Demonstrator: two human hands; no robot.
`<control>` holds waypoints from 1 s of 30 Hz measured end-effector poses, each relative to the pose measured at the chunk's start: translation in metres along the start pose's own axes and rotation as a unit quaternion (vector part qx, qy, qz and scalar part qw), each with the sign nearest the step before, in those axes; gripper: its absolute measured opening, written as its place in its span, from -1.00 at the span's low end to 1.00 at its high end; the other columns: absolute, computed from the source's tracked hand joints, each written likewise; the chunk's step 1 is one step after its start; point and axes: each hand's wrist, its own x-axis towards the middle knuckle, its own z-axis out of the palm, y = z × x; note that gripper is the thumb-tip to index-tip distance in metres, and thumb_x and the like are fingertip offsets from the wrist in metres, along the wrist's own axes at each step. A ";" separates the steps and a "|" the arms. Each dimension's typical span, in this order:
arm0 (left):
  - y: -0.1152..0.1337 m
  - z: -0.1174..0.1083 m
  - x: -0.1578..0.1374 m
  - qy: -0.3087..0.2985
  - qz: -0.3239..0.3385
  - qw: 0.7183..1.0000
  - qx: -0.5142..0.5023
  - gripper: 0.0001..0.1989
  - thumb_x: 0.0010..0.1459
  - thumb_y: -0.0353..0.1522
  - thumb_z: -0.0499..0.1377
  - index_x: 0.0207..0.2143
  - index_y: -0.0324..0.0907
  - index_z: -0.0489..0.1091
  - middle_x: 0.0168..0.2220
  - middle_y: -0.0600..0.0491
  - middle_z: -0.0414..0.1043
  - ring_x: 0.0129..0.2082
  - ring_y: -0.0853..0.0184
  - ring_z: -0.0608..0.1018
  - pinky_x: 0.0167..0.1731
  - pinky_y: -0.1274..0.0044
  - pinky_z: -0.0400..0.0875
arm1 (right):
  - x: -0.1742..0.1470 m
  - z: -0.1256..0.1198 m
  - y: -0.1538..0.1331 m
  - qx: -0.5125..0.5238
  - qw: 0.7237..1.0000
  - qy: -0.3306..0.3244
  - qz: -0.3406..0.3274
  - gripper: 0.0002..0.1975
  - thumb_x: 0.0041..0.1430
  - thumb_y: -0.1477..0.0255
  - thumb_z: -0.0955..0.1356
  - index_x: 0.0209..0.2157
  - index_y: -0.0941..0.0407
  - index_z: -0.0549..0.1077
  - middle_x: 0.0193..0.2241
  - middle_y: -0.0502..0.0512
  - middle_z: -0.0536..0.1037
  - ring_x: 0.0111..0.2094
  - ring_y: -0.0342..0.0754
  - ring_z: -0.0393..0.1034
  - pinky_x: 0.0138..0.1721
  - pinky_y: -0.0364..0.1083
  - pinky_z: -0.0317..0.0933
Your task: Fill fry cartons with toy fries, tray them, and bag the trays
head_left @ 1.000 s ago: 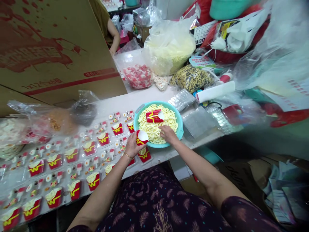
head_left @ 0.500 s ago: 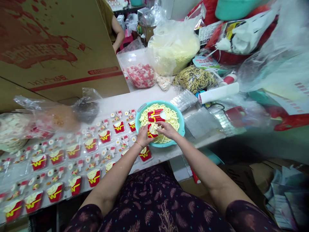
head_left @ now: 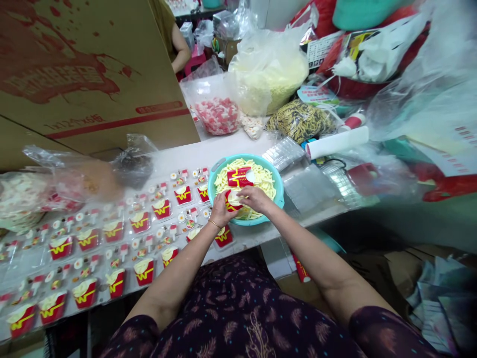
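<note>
My left hand [head_left: 220,213] is wrapped round a small red fry box [head_left: 231,201] with a yellow zigzag mark, tilted over a turquoise basin [head_left: 280,204]. At the box's pale mouth are the bent fingers of my right hand [head_left: 256,200], closed together; what lies between them is hidden. Pale yellow toy fries [head_left: 264,178] fill the basin beneath both hands. On top of the fries lies another red fry box [head_left: 239,177], flat on its side.
Rows of clear trays with filled fry boxes [head_left: 85,293] and small toy pieces cover the table's left. Behind stand a large carton [head_left: 122,99], a bag of pink-white pieces [head_left: 218,115] and a bag of fries [head_left: 279,89]. Clear plastic trays [head_left: 311,191] lie right. A person's arm [head_left: 181,49] shows behind.
My right hand has moved slightly left, closer over the mouth of the held fry box. Loose fries seen at that mouth before are less visible now.
</note>
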 end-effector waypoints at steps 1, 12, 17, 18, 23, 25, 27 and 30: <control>0.002 0.001 0.000 -0.003 0.000 1.000 0.000 -0.31 -0.27 -0.34 0.26 -0.03 -0.24 0.09 -0.13 -0.08 0.27 -0.09 0.15 0.35 -0.05 0.29 0.24 | 0.002 0.004 -0.002 -0.023 1.000 -0.015 -0.007 -0.84 -0.05 0.55 0.32 -0.39 0.15 0.53 -0.37 0.13 0.52 -0.32 -0.06 0.37 -0.28 -0.12 0.18; -0.015 -0.015 -0.005 -0.007 0.004 1.000 0.015 -0.34 -0.23 -0.27 0.27 -0.05 -0.25 0.12 -0.13 -0.10 0.26 -0.09 0.16 0.35 -0.06 0.33 0.24 | -0.029 -0.005 0.036 -0.010 0.998 -0.042 0.045 -0.66 -0.04 0.55 0.31 -0.15 0.13 0.44 -0.18 0.13 0.48 -0.23 -0.05 0.36 -0.18 -0.09 0.21; -0.029 -0.020 -0.011 0.015 0.002 1.000 0.021 -0.32 -0.25 -0.29 0.28 -0.04 -0.26 0.13 -0.13 -0.10 0.26 -0.09 0.14 0.34 -0.07 0.31 0.24 | -0.033 0.016 0.039 -0.189 0.975 -0.113 -0.031 -0.61 -0.09 0.61 0.29 -0.14 0.14 0.43 -0.16 0.21 0.43 -0.16 0.05 0.28 -0.21 -0.05 0.19; -0.030 -0.020 -0.011 0.017 0.001 1.000 0.020 -0.32 -0.25 -0.29 0.28 -0.04 -0.25 0.13 -0.14 -0.09 0.26 -0.10 0.14 0.34 -0.07 0.30 0.24 | -0.031 0.021 0.039 -0.191 0.975 -0.108 -0.027 -0.67 -0.07 0.61 0.27 -0.21 0.16 0.46 -0.21 0.22 0.44 -0.18 0.04 0.29 -0.22 -0.06 0.18; -0.029 -0.024 -0.014 0.008 0.004 1.000 0.019 -0.31 -0.24 -0.30 0.27 -0.02 -0.23 0.12 -0.14 -0.08 0.26 -0.10 0.14 0.34 -0.06 0.30 0.23 | -0.024 0.015 0.055 0.031 0.996 -0.023 0.085 -0.84 -0.10 0.56 0.30 -0.42 0.18 0.49 -0.44 0.06 0.46 -0.39 -0.12 0.32 -0.35 -0.16 0.19; -0.025 -0.023 -0.014 0.000 0.002 1.000 0.017 -0.31 -0.25 -0.31 0.27 -0.02 -0.24 0.13 -0.14 -0.09 0.26 -0.10 0.13 0.34 -0.06 0.30 0.23 | -0.022 0.004 0.058 0.162 0.977 0.002 0.138 -0.87 -0.12 0.48 0.33 -0.45 0.19 0.49 -0.56 -0.02 0.41 -0.51 -0.18 0.28 -0.45 -0.19 0.17; -0.019 -0.019 -0.011 -0.006 0.004 1.000 0.009 -0.31 -0.26 -0.32 0.28 -0.03 -0.24 0.14 -0.13 -0.10 0.26 -0.10 0.13 0.34 -0.06 0.29 0.23 | -0.017 -0.003 0.051 0.275 0.946 -0.004 0.170 -0.82 -0.13 0.39 0.36 -0.46 0.20 0.48 -0.64 -0.07 0.37 -0.58 -0.21 0.23 -0.52 -0.20 0.14; -0.010 -0.008 -0.005 -0.018 0.014 1.000 -0.012 -0.31 -0.29 -0.33 0.28 -0.04 -0.21 0.14 -0.13 -0.08 0.26 -0.09 0.12 0.34 -0.06 0.27 0.23 | -0.007 -0.002 0.032 0.385 0.906 -0.043 0.171 -0.71 -0.18 0.34 0.39 -0.36 0.19 0.48 -0.58 -0.06 0.41 -0.57 -0.22 0.24 -0.55 -0.21 0.16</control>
